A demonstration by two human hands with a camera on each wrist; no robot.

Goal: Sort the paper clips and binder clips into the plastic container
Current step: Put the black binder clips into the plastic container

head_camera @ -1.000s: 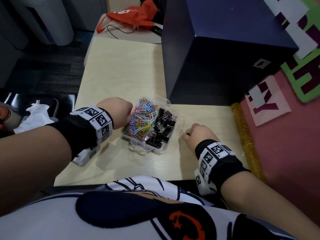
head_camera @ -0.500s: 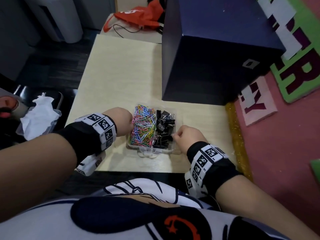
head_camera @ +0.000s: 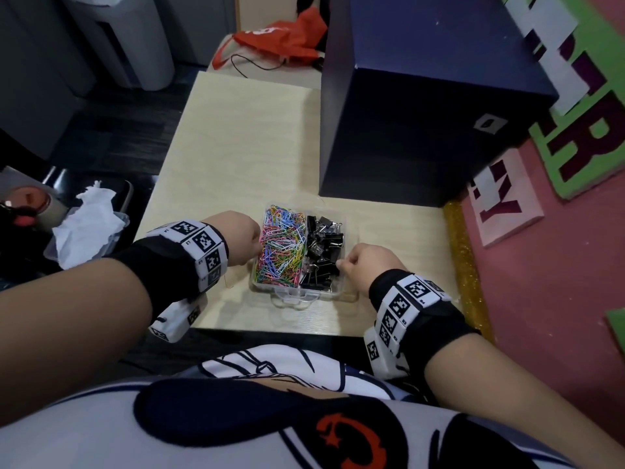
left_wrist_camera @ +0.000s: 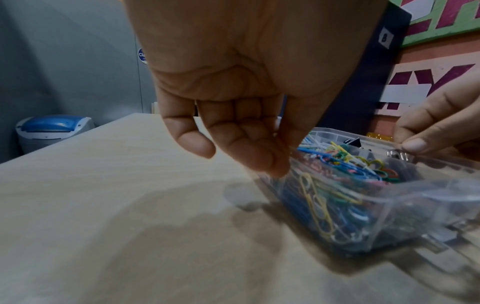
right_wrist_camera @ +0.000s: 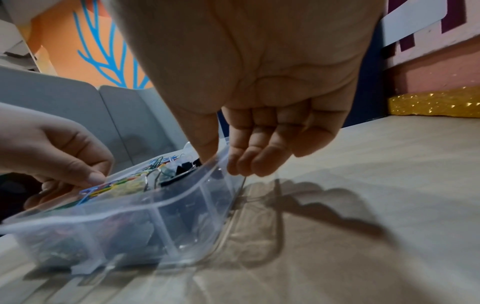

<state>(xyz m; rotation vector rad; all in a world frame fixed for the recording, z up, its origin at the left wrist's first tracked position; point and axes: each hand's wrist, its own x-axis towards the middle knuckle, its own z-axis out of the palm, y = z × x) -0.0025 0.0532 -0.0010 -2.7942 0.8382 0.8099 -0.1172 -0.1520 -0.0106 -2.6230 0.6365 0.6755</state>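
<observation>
**Sorting nearly finished, both hands at the container**

The plastic container (head_camera: 297,292) sits at the near edge of the table (head_camera: 243,137), just in front of a dark blue box (head_camera: 422,106). Its left compartment is heaped with coloured paper clips (head_camera: 282,247); its right compartment holds black binder clips (head_camera: 323,248). No loose clips show on the bare tabletop, so the sorting looks essentially done, with perhaps only closing or straightening the container left.

The left hand (head_camera: 241,236) rests at the container's left wall, fingers curled and pressed together, their tips touching the rim; whether they pinch it cannot be told. The right hand (head_camera: 367,265) pinches the right wall, thumb inside and curled fingers outside.

Counted: one container with two compartments, two hands. The paper clips are far too many and tangled to count; the binder clips number perhaps a couple of dozen, not countable exactly.
</observation>
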